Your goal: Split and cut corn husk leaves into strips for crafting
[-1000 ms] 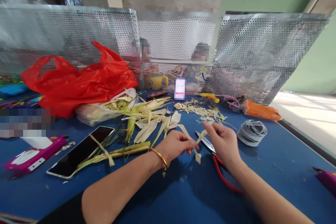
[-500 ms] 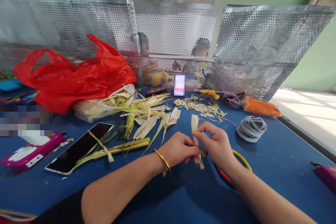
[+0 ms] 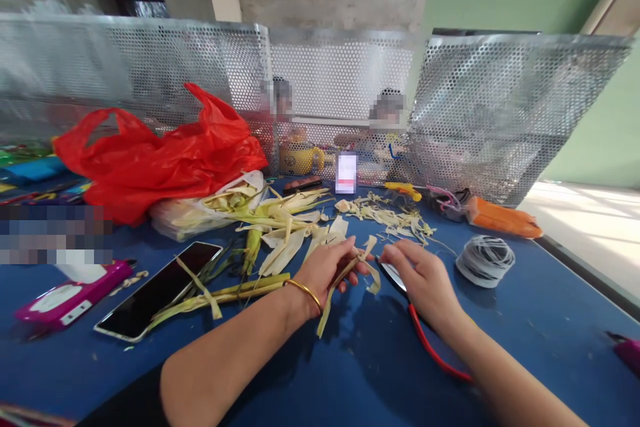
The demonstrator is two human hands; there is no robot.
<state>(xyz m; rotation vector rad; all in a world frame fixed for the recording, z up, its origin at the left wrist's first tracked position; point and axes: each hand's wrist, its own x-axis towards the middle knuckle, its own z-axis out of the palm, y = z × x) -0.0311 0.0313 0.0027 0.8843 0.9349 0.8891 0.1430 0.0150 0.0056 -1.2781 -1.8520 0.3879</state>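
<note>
My left hand (image 3: 327, 268) is closed on a pale corn husk strip (image 3: 371, 253). One end folds over near the fingertips and a long tail hangs below the palm. A gold bangle circles that wrist. Close by on the right, my right hand (image 3: 425, 273) has its fingers bent around a red-handled metal tool (image 3: 440, 355). The tool's shiny head shows beside the thumb; whether it is scissors or pliers I cannot tell. More corn husks (image 3: 280, 240) lie in a loose pile beyond my left hand.
A ball of grey cord (image 3: 485, 260) and an orange packet (image 3: 504, 217) lie on the right. Left are a large phone (image 3: 160, 290), a purple device (image 3: 75, 297) and a red plastic bag (image 3: 175, 153). A perforated metal screen (image 3: 345, 67) stands behind, with people beyond it.
My right hand has let go of the husk strip and moved apart, onto the red-handled tool. My left hand has turned, keeping the strip, which now folds over. The view has tilted up slightly.
</note>
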